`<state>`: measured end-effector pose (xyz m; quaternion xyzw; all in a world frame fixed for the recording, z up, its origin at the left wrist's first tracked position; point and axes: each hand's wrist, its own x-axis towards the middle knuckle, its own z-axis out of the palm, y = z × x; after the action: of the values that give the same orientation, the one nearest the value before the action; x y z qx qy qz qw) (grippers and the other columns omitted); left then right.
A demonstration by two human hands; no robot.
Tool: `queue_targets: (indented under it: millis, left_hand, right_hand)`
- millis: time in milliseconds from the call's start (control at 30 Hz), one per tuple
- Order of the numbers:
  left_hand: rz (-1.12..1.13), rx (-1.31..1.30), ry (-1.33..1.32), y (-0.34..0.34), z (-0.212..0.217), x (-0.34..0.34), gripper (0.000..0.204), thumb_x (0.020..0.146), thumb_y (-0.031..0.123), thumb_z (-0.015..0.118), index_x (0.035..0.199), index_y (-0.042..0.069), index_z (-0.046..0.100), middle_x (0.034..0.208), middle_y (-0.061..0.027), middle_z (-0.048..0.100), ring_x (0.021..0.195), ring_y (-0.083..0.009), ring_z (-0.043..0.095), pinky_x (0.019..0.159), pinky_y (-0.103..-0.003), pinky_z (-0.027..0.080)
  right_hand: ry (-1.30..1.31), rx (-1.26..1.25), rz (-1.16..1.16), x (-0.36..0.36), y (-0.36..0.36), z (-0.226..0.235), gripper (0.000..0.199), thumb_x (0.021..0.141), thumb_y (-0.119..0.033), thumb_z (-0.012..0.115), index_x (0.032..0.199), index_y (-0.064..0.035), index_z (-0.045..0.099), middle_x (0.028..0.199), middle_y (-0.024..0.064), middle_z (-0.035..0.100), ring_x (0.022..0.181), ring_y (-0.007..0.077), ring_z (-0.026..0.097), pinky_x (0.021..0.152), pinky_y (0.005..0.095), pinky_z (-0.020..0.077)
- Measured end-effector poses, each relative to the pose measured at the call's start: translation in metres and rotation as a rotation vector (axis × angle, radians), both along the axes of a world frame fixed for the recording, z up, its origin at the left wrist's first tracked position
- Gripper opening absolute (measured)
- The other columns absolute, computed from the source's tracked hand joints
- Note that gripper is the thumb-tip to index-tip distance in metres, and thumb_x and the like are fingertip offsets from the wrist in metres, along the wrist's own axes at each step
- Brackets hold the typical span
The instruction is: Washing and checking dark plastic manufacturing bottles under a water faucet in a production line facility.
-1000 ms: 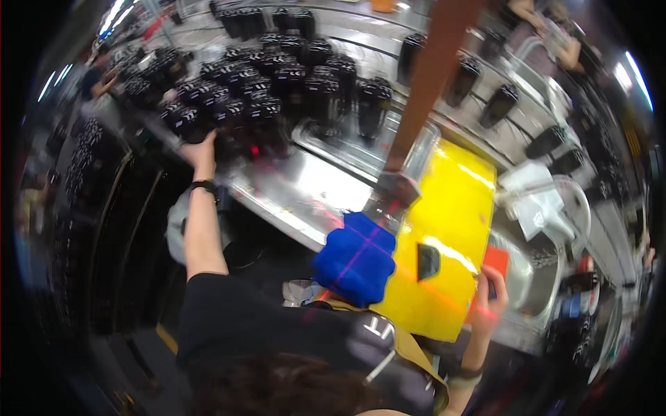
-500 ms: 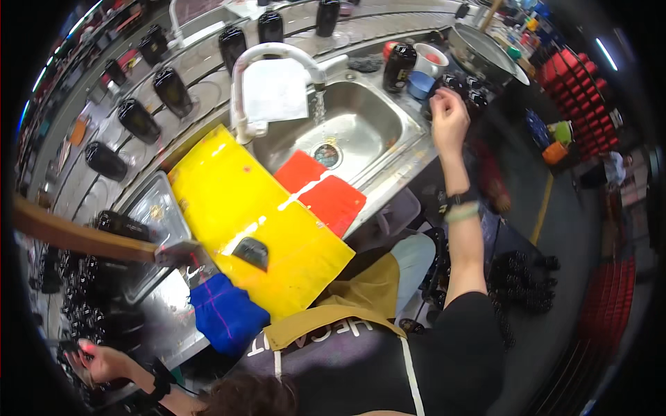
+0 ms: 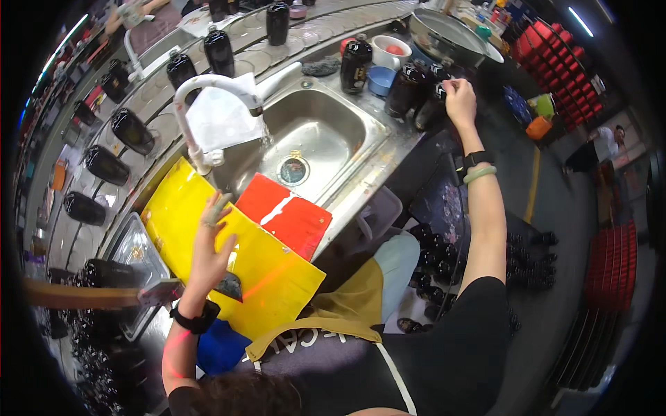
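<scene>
My left hand (image 3: 211, 243) is raised with fingers apart and nothing in it, over a yellow sheet (image 3: 277, 277) beside the sink. A dark grey pad (image 3: 229, 286) lies on that sheet, partly behind the hand. On the right, my right hand (image 3: 461, 104) has its fingers closed at the top of a glossy black bottle (image 3: 431, 111). Another black bottle (image 3: 405, 90) stands right beside it. Farther left, a black bottle with gold marking (image 3: 355, 66) stands by a blue cup (image 3: 381, 81). A red sheet (image 3: 305, 225) overlaps the sink's near edge.
Water runs from a white faucet (image 3: 182, 104) into the steel sink (image 3: 333, 125). Black bottles stand along a curved slatted conveyor (image 3: 156, 149). A blue cloth (image 3: 220, 350), a metal tray (image 3: 132, 243) and a wooden bar (image 3: 90, 296) are at the left. A large metal bowl (image 3: 444, 35) sits at the back.
My left hand has come from the lower left up over the yellow sheet, its fingers spreading. My right hand has closed at a bottle's top. The view has shifted, sliding the sink leftward.
</scene>
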<state>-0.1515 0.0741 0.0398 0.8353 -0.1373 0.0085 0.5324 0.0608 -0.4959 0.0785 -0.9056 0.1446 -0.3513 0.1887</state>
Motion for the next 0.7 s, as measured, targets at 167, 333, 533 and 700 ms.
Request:
queue_targets:
  millis: [167, 333, 533, 700]
  left_hand:
    - [-0.332, 0.017, 0.123, -0.081, -0.010, 0.049, 0.076, 0.086, 0.013, 0.074, 0.150, 0.003, 0.034, 0.155, -0.0161, 0.035, 0.133, -0.0272, 0.047, 0.107, -0.040, 0.041]
    - [-0.585, -0.021, -0.105, -0.182, 0.014, 0.106, 0.104, 0.079, 0.036, 0.082, 0.152, -0.004, 0.021, 0.151, -0.0268, 0.036, 0.141, -0.0334, 0.037, 0.115, -0.041, 0.031]
    - [-1.105, -0.543, 0.375, -0.263, 0.050, 0.100, 0.089, 0.074, 0.031, 0.082, 0.143, -0.001, 0.036, 0.128, -0.0149, 0.057, 0.118, -0.0268, 0.060, 0.103, -0.039, 0.047]
    - [-0.832, -0.966, 0.639, -0.330, 0.033, 0.100, 0.053, 0.086, 0.019, 0.073, 0.132, 0.005, 0.050, 0.116, -0.0043, 0.060, 0.103, -0.0186, 0.061, 0.091, -0.035, 0.051]
  right_hand:
    - [-0.129, -0.004, 0.141, -0.049, 0.010, 0.008, 0.023, 0.090, -0.027, 0.067, 0.097, -0.0043, 0.064, 0.101, 0.0159, 0.066, 0.095, 0.0358, 0.065, 0.080, 0.0439, 0.0505]
    - [0.084, -0.006, 0.638, -0.113, 0.047, 0.100, 0.020, 0.093, -0.020, 0.062, 0.100, -0.0016, 0.067, 0.095, 0.0133, 0.068, 0.091, 0.0256, 0.066, 0.082, 0.0342, 0.0500]
    - [0.204, 0.350, 0.943, -0.171, 0.097, 0.132, 0.025, 0.103, -0.023, 0.054, 0.109, -0.0034, 0.067, 0.107, 0.0043, 0.065, 0.107, 0.0137, 0.057, 0.097, 0.0316, 0.0437]
    - [-0.396, 0.465, 0.371, -0.200, 0.056, 0.061, 0.027, 0.103, -0.026, 0.054, 0.124, -0.0110, 0.059, 0.090, -0.0017, 0.059, 0.069, 0.0034, 0.048, 0.057, 0.0195, 0.0415]
